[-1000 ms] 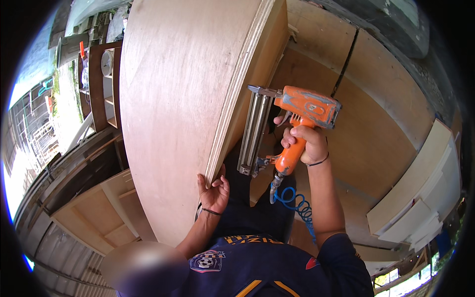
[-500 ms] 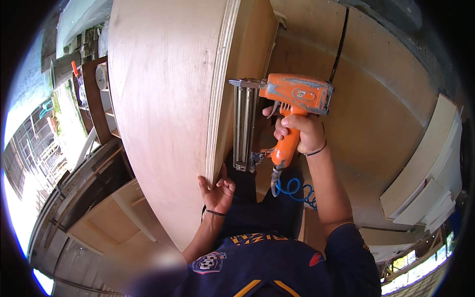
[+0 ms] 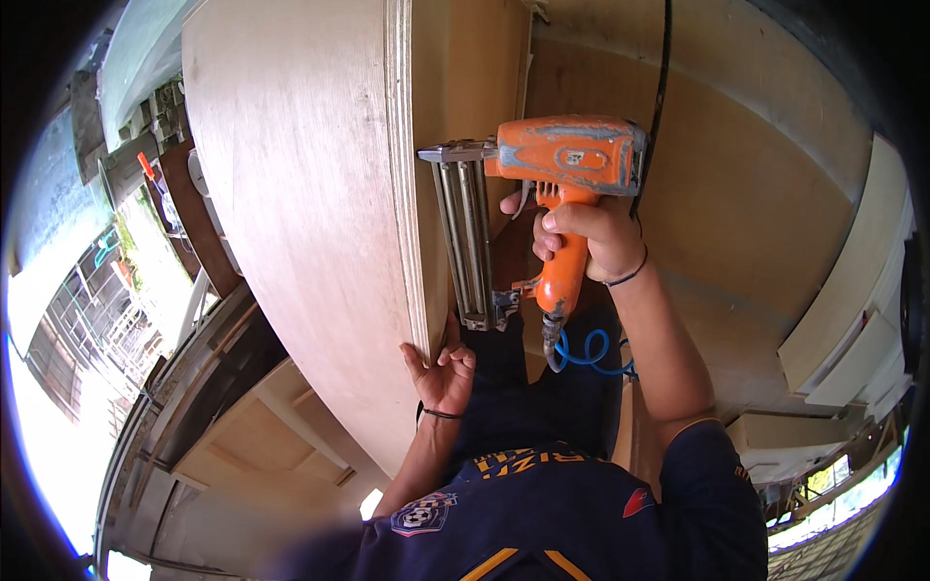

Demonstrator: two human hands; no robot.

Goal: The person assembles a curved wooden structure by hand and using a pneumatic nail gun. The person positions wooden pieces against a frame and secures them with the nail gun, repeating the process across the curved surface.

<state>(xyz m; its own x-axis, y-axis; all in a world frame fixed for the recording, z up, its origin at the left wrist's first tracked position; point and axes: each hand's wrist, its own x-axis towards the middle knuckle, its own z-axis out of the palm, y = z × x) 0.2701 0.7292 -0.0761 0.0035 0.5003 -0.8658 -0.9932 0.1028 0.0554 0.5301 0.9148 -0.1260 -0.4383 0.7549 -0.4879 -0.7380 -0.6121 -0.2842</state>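
Note:
An orange pneumatic nail gun [image 3: 572, 160] is in my right hand [image 3: 593, 237], my fingers wrapped round its grip and one finger near the trigger. Its metal nose points left, close to the edge of a large plywood panel [image 3: 300, 174]. The long grey magazine [image 3: 467, 242] hangs down from the nose, beside the panel. A coiled blue air hose [image 3: 591, 353] runs from the bottom of the handle. My left hand [image 3: 446, 378] grips the near end of the panel's layered edge, thumb on the outer face and fingers on the inner side.
Wooden boards [image 3: 717, 184] spread behind the nail gun, with a dark gap between them. Light-coloured sheets [image 3: 852, 320] are stacked at the far right. A wooden frame [image 3: 262, 436] lies at the lower left, and a brown shelf unit [image 3: 199, 218] stands beyond the panel.
The panel edge and nail gun sit slightly farther left in view, while my left hand appears a little to the right. Both hands keep their holds.

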